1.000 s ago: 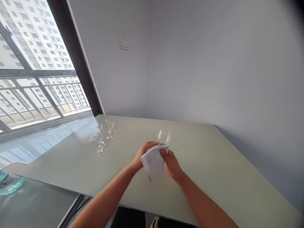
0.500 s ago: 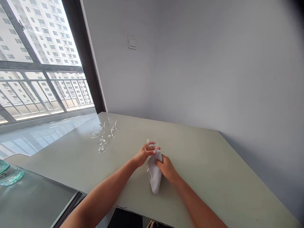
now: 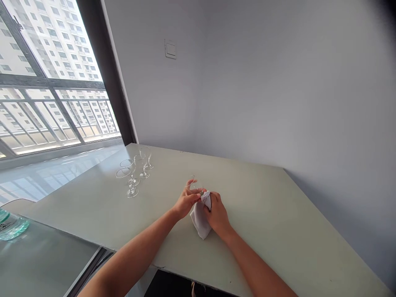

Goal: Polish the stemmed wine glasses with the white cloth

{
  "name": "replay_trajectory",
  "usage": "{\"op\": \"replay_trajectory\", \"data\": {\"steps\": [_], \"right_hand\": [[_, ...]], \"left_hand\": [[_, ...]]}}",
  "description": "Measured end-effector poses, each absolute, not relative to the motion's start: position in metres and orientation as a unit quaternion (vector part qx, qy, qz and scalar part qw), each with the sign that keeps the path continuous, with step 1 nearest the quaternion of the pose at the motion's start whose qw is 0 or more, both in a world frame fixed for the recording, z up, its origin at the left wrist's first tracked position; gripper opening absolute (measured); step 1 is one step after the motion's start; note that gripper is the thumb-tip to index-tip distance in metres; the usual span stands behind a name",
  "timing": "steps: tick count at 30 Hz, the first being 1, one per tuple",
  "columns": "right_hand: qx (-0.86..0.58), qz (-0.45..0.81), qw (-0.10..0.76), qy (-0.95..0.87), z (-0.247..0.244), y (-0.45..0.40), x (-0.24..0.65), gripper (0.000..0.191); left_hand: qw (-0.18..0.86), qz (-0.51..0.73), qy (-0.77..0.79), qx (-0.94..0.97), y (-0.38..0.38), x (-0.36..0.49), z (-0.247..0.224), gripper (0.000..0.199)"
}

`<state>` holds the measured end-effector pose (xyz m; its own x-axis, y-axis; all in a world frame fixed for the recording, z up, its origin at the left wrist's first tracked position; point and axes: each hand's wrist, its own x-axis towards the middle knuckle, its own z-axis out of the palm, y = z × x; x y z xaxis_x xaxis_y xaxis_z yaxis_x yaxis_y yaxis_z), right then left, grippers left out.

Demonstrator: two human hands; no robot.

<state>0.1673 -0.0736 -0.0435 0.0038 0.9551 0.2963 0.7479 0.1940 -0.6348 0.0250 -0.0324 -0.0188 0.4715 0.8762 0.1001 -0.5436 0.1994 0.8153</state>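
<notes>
Head view, going from left to right: four stemmed glasses stand on the table, well left of the fingers. The left hand curls its fingers around a wine glass, whose long axis points away from the person, a little tilted. Just beside, the right hand clenches a white cloth below the glass, but the left hand is the nearer one.

We stood at a table, glasses on it left of a cloth; behind rose a wall bearing a switch, with a window and a bottle to our left.
</notes>
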Motion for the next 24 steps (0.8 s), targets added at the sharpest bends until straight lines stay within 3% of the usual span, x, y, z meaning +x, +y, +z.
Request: {"op": "replay_trajectory", "data": {"steps": [5,9,15,17,20,24], "right_hand": [[-0.616,0.235,0.376,-0.651,-0.042,-0.068,0.173,0.025],[-0.565,0.385,0.397,-0.613,-0.042,-0.064,0.179,0.014],[-0.489,0.599,0.435,-0.462,-0.043,-0.06,0.189,0.022],[-0.498,0.584,0.44,-0.466,-0.043,-0.058,0.194,0.023],[-0.565,0.461,0.438,-0.526,-0.043,-0.054,0.205,0.021],[-0.631,0.281,0.317,-0.65,-0.039,-0.055,0.221,0.034]], "left_hand": [[0.747,0.459,0.182,0.445,-0.031,0.024,-0.022,0.059],[0.766,0.425,0.156,0.457,-0.026,0.02,-0.025,0.058],[0.81,0.38,0.123,0.429,-0.021,0.011,-0.023,0.053],[0.816,0.379,0.119,0.419,-0.021,0.009,-0.022,0.053],[0.815,0.409,0.115,0.393,-0.02,0.006,-0.021,0.053],[0.793,0.473,0.136,0.36,-0.017,-0.001,-0.023,0.051]]}}
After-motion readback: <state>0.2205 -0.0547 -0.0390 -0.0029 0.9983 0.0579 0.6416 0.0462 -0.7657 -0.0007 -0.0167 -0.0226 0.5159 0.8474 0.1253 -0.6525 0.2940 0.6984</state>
